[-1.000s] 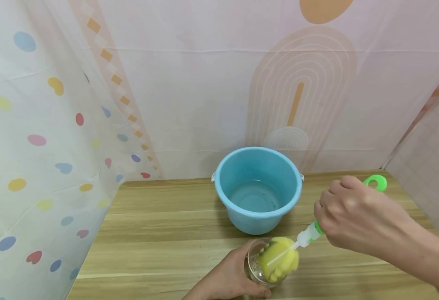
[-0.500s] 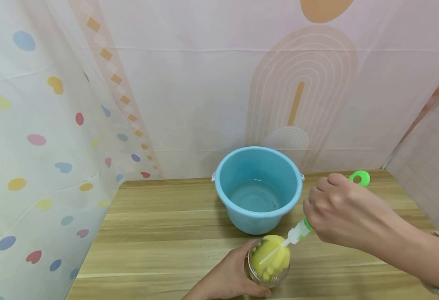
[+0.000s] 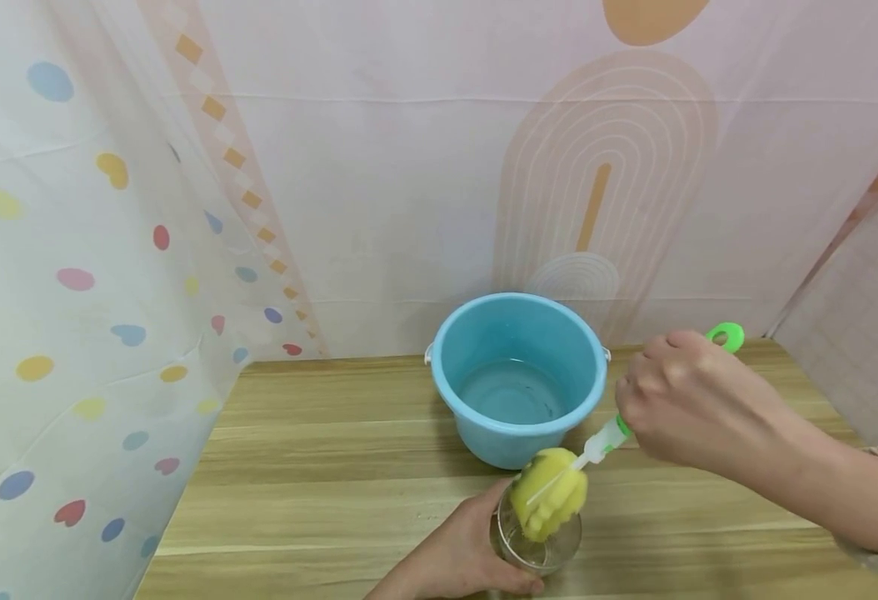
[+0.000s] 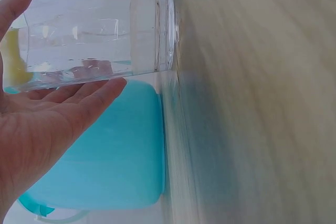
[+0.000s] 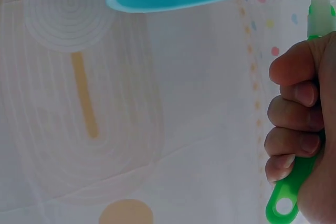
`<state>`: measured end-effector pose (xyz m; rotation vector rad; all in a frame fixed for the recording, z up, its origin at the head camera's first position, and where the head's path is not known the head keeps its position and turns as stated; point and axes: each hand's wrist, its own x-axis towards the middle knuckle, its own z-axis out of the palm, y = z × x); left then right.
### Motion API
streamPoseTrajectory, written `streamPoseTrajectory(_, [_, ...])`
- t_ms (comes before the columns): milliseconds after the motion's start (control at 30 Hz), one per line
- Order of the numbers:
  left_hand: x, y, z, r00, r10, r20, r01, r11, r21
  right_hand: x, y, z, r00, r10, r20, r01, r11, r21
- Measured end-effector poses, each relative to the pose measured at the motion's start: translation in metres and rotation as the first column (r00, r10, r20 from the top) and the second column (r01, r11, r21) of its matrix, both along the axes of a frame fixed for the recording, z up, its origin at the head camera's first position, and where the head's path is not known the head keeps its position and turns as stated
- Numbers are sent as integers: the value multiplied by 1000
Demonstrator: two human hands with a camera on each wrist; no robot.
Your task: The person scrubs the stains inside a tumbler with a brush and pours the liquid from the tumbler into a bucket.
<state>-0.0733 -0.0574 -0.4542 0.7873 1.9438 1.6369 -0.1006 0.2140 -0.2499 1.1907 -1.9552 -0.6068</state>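
My left hand (image 3: 469,542) grips a clear cup (image 3: 551,554) from its left side, thumb on the near wall and fingers on the far one. The left wrist view shows the cup (image 4: 94,30) upright, its thick base at the tabletop. In my right hand (image 3: 697,404) is the green and white handle of a cup brush, the fingers (image 5: 294,111) curled tightly round it. The brush's yellow sponge head (image 3: 551,496) overlaps the cup's mouth, tilted down to the left. In the left wrist view the yellow sponge (image 4: 13,59) shows at the cup's mouth end.
A light blue bucket (image 3: 517,430) with shallow water stands just beyond the cup, its white handle ends at the sides. The wood-grain table (image 3: 319,467) ends at a patterned curtain (image 3: 379,208) behind, with a dotted curtain (image 3: 87,333) on the left.
The sponge head first went down deep into the cup, then rose toward its mouth and the bucket. My right hand dropped left, then lifted slightly. The left hand and cup stayed in place.
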Motion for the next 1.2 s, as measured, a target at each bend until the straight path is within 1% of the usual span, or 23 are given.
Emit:
streamPoseTrajectory(100, [0, 0, 0, 1000, -8, -14, 8, 1000, 7, -3, 6, -1, 1000, 0, 24, 1, 1000, -23])
streamPoseTrajectory(300, [0, -1, 1, 1000, 2, 11, -2, 1000, 6, -6, 19, -4, 999, 9, 46, -5, 998, -68])
streamPoseTrajectory(500, [2, -1, 1, 999, 27, -22, -28, 999, -33, -6, 33, -10, 998, 33, 56, -27, 994, -103])
streamPoseTrajectory(633, [1, -1, 2, 999, 37, -20, -38, 998, -53, -5, 40, -14, 997, 51, 56, -43, 989, -143])
streamPoseTrajectory(733, [1, -1, 3, 999, 42, -21, -43, 997, -69, -3, 45, -15, 996, 52, 68, -41, 987, -155])
streamPoseTrajectory(933, [1, -2, 5, 998, 58, -23, -60, 992, -110, -3, 55, -18, 992, 41, 117, -21, 986, -163])
streamPoseTrajectory(1067, [2, -2, 4, 998, 58, -33, -61, 992, -112, -5, 62, -23, 986, 46, 161, -16, 983, -183])
streamPoseTrajectory(1200, [2, -2, 3, 997, 61, -38, -65, 992, -106, -7, 68, -28, 983, 49, 177, -14, 980, -198])
